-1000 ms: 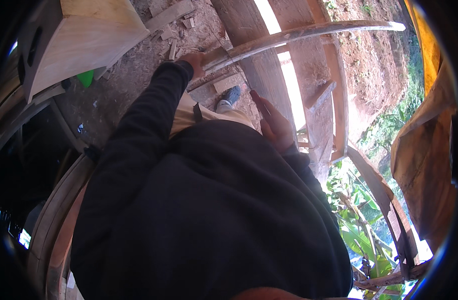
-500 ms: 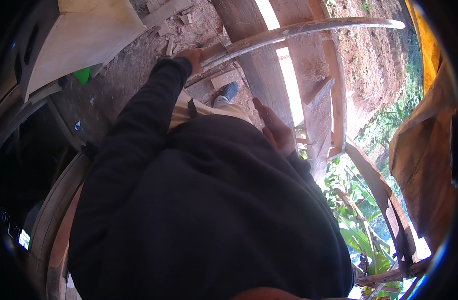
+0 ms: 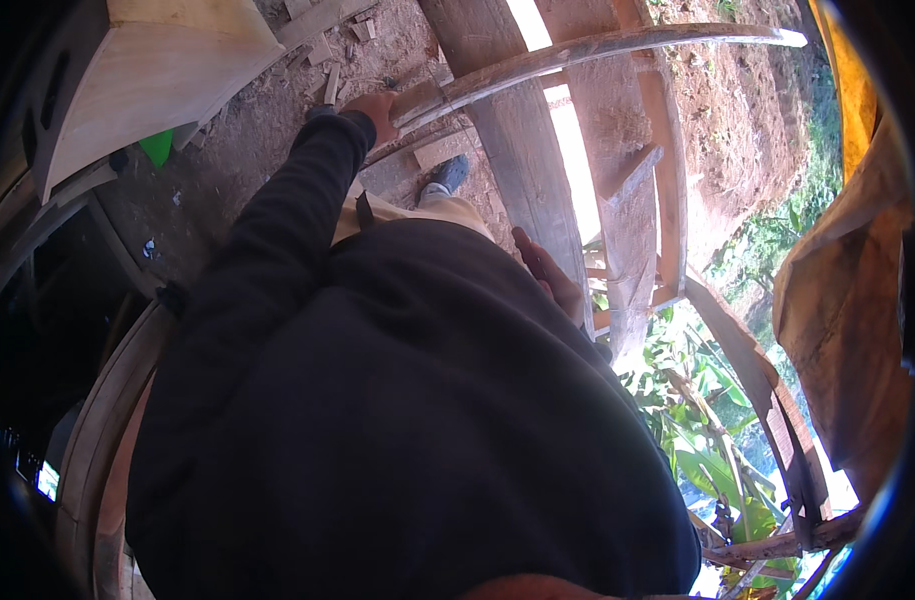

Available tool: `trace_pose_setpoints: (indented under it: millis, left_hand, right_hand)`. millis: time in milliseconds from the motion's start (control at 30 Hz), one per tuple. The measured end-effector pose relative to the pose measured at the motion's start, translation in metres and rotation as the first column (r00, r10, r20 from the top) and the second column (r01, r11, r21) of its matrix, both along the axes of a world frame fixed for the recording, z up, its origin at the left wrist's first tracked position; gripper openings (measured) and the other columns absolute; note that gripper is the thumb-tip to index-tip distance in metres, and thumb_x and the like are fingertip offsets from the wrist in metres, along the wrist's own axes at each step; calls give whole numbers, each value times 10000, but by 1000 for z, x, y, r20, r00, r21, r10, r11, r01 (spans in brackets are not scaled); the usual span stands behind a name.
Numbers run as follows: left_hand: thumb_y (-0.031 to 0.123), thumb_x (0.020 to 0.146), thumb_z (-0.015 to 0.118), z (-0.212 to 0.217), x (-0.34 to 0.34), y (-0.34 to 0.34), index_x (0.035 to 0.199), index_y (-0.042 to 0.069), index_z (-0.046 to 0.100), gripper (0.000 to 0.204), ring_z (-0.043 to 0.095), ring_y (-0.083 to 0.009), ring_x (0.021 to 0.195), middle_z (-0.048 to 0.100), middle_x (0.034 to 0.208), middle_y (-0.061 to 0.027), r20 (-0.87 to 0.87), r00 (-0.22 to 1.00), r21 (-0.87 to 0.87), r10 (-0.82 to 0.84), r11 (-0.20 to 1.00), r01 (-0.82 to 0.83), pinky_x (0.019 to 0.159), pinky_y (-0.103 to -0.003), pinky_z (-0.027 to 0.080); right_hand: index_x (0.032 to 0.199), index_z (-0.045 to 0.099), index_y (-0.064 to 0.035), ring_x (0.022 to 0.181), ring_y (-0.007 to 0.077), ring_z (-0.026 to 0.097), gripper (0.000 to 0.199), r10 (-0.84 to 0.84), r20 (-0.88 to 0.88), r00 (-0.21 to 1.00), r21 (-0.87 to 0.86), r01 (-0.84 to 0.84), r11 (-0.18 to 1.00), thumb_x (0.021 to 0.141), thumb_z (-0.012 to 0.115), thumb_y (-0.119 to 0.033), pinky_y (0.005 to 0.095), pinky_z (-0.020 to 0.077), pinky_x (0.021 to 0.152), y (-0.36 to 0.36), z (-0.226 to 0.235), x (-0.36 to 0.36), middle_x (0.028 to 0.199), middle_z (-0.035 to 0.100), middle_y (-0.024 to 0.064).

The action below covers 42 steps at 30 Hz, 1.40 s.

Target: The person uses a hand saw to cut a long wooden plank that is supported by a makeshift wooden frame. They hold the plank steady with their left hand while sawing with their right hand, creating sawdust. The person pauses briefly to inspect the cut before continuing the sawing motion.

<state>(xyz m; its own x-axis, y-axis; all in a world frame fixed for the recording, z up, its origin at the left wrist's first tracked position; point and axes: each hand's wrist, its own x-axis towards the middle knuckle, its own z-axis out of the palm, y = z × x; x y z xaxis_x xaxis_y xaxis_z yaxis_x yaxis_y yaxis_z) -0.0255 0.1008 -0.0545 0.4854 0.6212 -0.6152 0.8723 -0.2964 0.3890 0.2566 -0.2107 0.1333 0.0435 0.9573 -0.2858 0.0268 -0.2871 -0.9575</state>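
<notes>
My left hand [image 3: 375, 112] reaches forward on a stretched arm and is closed on the near end of a long, narrow wooden batten [image 3: 617, 42]. The batten runs across the planks to the right, and its pale far end sticks out over the earth outside. My right hand [image 3: 553, 276] hangs low beside my body, near a wide wooden plank [image 3: 537, 150]. Its visible fingers are stretched out, and I see nothing held in them. Part of this hand is hidden by my dark sweatshirt.
Wood scraps [image 3: 362, 30] lie on the dusty floor ahead. A pale board piece [image 3: 177, 70] and a green object [image 3: 157, 148] are at the left. A curved wooden beam [image 3: 107, 420] stands at lower left. Brown sheeting [image 3: 842, 320] hangs on the right, with plants beyond.
My right hand has drawn down and back toward my body, so less of it shows. My left hand stays on the batten, which has shifted slightly left in view.
</notes>
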Motion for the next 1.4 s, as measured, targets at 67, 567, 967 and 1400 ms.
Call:
trace_pose_setpoints:
  millis: [67, 567, 967, 1400]
  left_hand:
    - [317, 812, 839, 0, 0, 1, 1315, 65, 657, 591, 692, -395, 1205, 731, 1241, -221, -13, 1000, 6, 27, 1000, -27, 1055, -471, 547]
    - [311, 788, 845, 0, 1, 1, 1271, 62, 664, 573, 706, -390, 1176, 744, 1205, -215, 34, 999, 8, 4, 1000, -5, 1035, -468, 553]
    - [330, 808, 846, 4, 9, -2, 1302, 87, 658, 582, 701, -370, 1199, 736, 1240, -212, -62, 997, 27, 44, 999, -43, 1050, -464, 552]
    - [321, 824, 850, 21, 24, -2, 1302, 92, 658, 563, 694, -379, 1210, 734, 1253, -198, -53, 998, 13, 24, 1000, -24, 1057, -464, 547]
  right_hand:
    - [1534, 505, 53, 1469, 330, 527, 512, -2, -4, 1000, 37, 2, 999, 1107, 427, -219, 417, 383, 1231, 16, -1, -7, 1539, 581, 224]
    - [1515, 505, 72, 1473, 321, 519, 534, -62, -17, 998, 3, 62, 998, 1144, 442, -307, 409, 383, 1231, -5, -4, 3, 1545, 573, 224]
    - [1519, 480, 98, 1481, 324, 507, 527, -7, -12, 1000, 82, 8, 997, 1122, 443, -246, 425, 365, 1241, 58, -44, -3, 1544, 570, 235]
    - [1544, 482, 70, 1103, 170, 619, 550, 46, 149, 988, 2, -47, 999, 1127, 458, -287, 312, 475, 975, 102, -85, -9, 1504, 610, 214]
